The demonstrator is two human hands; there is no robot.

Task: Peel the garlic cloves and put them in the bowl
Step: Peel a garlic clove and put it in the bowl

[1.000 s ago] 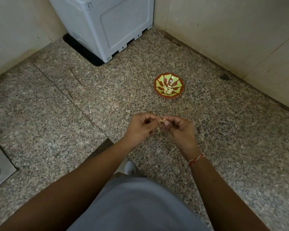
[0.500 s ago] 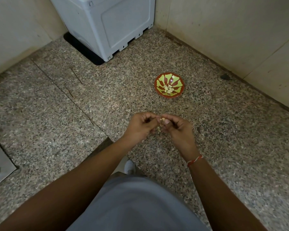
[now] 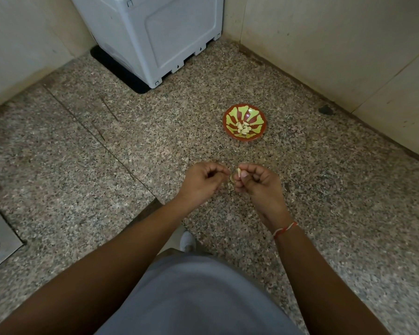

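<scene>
Nearest the camera are a grey lap (image 3: 198,298) and two bare forearms reaching out over a speckled stone floor (image 3: 82,189). A white shoe tip (image 3: 188,240) shows just behind the left hand's wrist, and a red thread (image 3: 284,229) circles the right wrist.

The right hand (image 3: 259,184) has its fingers curled in, and thumb and forefinger pinch a pale clove (image 3: 238,172) at their tips. Whether skin remains on it is too small to tell; a lighter scrap hangs just under it, likely loosened peel. The left hand (image 3: 203,181) sits just beside the right, a narrow gap between them. Its fingers are curled too, the tips drawn together toward the clove. It may be pinching a shred of skin, but I cannot tell whether it holds anything.

Beyond the right hand, near but clearly apart from it, the bowl (image 3: 230,116) stands on the floor, red with yellow-green petals. A small heap of peeled cloves (image 3: 243,128) lies in its middle, so a good part of the job looks done. The clove in hand is not yet in the bowl. No unpeeled stock shows anywhere, so how many are left cannot be judged.

Farthest off, past the left hand, a grey appliance (image 3: 160,37) stands against the walls (image 3: 336,44) in the corner.
</scene>
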